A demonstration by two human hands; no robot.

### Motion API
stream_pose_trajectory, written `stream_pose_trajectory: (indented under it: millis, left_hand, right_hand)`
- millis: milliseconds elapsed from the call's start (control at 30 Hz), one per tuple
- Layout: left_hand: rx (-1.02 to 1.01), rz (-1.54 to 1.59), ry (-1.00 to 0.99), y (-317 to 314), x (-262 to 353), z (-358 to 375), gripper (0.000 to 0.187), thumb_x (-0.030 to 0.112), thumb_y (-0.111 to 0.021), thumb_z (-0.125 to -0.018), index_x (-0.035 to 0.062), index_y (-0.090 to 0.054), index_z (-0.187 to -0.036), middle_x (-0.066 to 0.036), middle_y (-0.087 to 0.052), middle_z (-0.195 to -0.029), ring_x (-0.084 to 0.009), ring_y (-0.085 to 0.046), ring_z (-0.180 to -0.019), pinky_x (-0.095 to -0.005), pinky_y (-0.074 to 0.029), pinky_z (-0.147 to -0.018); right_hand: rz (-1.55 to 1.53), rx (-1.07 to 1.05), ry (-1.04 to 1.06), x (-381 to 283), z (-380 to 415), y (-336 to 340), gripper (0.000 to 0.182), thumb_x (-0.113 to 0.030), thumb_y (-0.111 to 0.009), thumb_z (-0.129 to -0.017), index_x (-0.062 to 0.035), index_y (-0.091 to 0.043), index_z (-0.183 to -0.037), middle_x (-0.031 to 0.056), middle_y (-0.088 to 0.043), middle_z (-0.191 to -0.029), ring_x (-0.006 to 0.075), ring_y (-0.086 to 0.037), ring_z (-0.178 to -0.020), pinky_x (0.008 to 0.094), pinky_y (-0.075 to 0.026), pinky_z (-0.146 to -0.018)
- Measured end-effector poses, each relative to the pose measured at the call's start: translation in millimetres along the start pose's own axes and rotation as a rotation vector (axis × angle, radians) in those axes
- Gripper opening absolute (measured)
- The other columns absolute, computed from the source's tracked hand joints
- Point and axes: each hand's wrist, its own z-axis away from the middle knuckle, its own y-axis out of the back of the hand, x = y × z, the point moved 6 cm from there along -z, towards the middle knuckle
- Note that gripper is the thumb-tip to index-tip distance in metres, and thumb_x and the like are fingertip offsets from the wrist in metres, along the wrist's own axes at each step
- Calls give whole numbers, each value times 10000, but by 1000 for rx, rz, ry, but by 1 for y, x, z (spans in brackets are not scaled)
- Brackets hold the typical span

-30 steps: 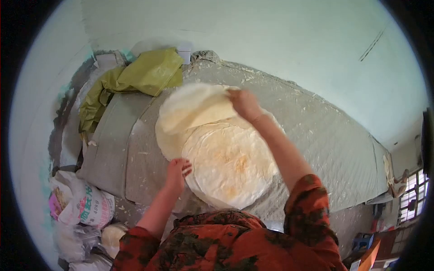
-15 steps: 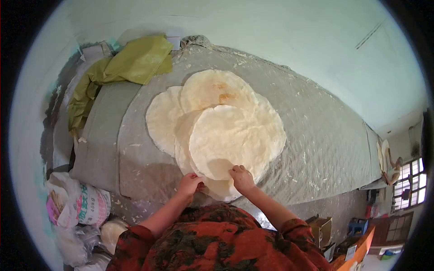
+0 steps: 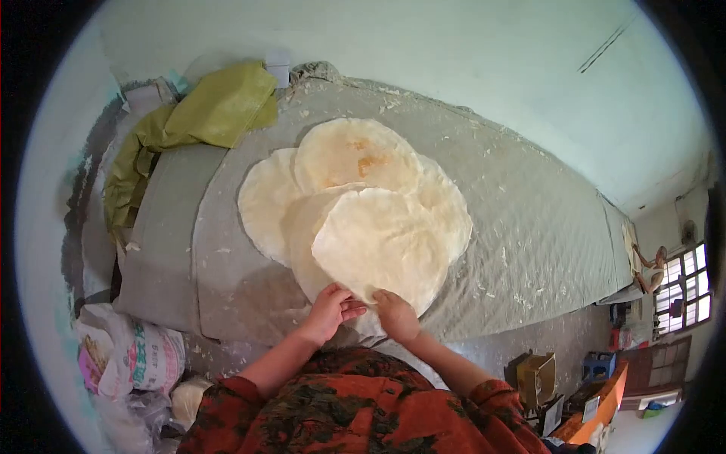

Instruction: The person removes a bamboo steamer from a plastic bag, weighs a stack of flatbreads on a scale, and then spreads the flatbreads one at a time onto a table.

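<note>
Several large, thin, pale flatbreads lie overlapped on a grey cloth-covered table in front of me. The top flatbread (image 3: 378, 238) rests over the others, its near edge between my hands. My right hand (image 3: 396, 315) is closed in a pinch on that near edge. Just left of it, my left hand (image 3: 330, 312) reaches to the same edge with fingers stretched and slightly apart, the fingertips touching or close to the bread. Farther back, one flatbread (image 3: 340, 151) carries browned orange patches. Another flatbread (image 3: 265, 204) sticks out at the left of the pile.
Flaky crumbs are scattered over the grey cloth (image 3: 522, 227). An olive-green sheet (image 3: 219, 106) is bunched at the back left. Printed white sacks (image 3: 155, 356) stand on the floor at the left. At the right are a cardboard box (image 3: 538, 374) and a blue stool (image 3: 599, 363).
The top flatbread's near edge has shifted toward me and lies lower. My left hand has moved up and right, its fingers now more extended. My right hand has moved slightly left and nearer to me.
</note>
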Motion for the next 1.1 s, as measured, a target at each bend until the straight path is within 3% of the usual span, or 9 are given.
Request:
stream_pose_trajectory:
  millis: [67, 133, 300, 467, 567, 667, 767, 833, 1100]
  left_hand:
    - [-83, 29, -29, 2, 1, -6, 183, 126, -522, -839, 58, -515, -1009, -78, -592, -971, -204, -580, -872, -376, -488, -749]
    - [512, -747, -493, 69, 18, -15, 255, 101, -571, -782, -2, -496, -1004, -99, -557, -945, -196, -562, -831, -287, -450, -737]
    - [543, -514, -439, 94, 21, 2, 314, 30, -608, -716, -10, -482, -1001, -82, -529, -893, -182, -517, -791, -284, -426, -730]
    - [607, -671, -484, 94, 18, 13, 305, 20, -616, -706, 3, -487, -982, -84, -532, -898, -174, -528, -812, -291, -431, -735]
    - [608, -876, -522, 78, 18, 22, 288, 39, -613, -740, 18, -464, -985, -98, -547, -938, -181, -556, -837, -297, -455, -734]
    - [386, -326, -519, 74, 4, 15, 327, 57, -599, -775, 29, -440, -1059, -115, -558, -980, -217, -582, -830, -335, -490, -726]
    - [362, -22, -316, 51, 7, 25, 342, 80, -554, -819, 40, -413, -1128, -116, -559, -1009, -239, -596, -811, -370, -515, -703]
    - [96, -64, -173, 42, 1, 18, 316, 87, -503, -836, 48, -424, -1139, -117, -560, -1026, -255, -605, -844, -397, -522, -708]
    - [70, -117, -185, 19, 2, 12, 213, 122, -450, -841, 13, -537, -1001, -113, -604, -932, -257, -615, -854, -386, -530, -707]
  right_hand:
    - [158, -116, -155, 40, -35, 13, 147, -148, -508, -784, -67, -631, -790, 155, -617, -719, 326, -608, -686, 423, -471, -659]
    - [234, 60, -13, 63, -89, 89, 146, -142, -488, -744, -85, -623, -742, 140, -623, -736, 327, -599, -646, 426, -471, -580]
    - [339, 317, -3, -49, -109, 265, 94, -72, -506, -732, -58, -597, -750, 209, -576, -706, 382, -569, -652, 444, -458, -576]
    - [225, 363, 231, -58, -67, 167, 206, -1, -455, -732, -54, -617, -848, 150, -619, -785, 326, -600, -723, 409, -482, -638]
    - [216, 125, 157, -41, -42, 59, 183, 2, -473, -692, -59, -605, -803, 123, -606, -775, 307, -592, -719, 390, -482, -631]
    - [295, -87, 147, -31, -20, -16, 76, -79, -500, -704, -82, -571, -734, 101, -581, -703, 281, -603, -691, 407, -478, -583]
    - [254, -31, 175, -31, -18, -19, 65, -88, -502, -716, -78, -566, -725, 107, -586, -708, 288, -602, -668, 416, -480, -574]
    - [233, -48, 150, -32, -22, -10, 69, -83, -500, -721, -77, -568, -725, 115, -588, -711, 290, -603, -662, 418, -485, -577]
    - [143, 206, 126, -54, -3, -17, 164, -236, -591, -713, -82, -594, -769, 78, -579, -686, 295, -603, -642, 445, -486, -581]
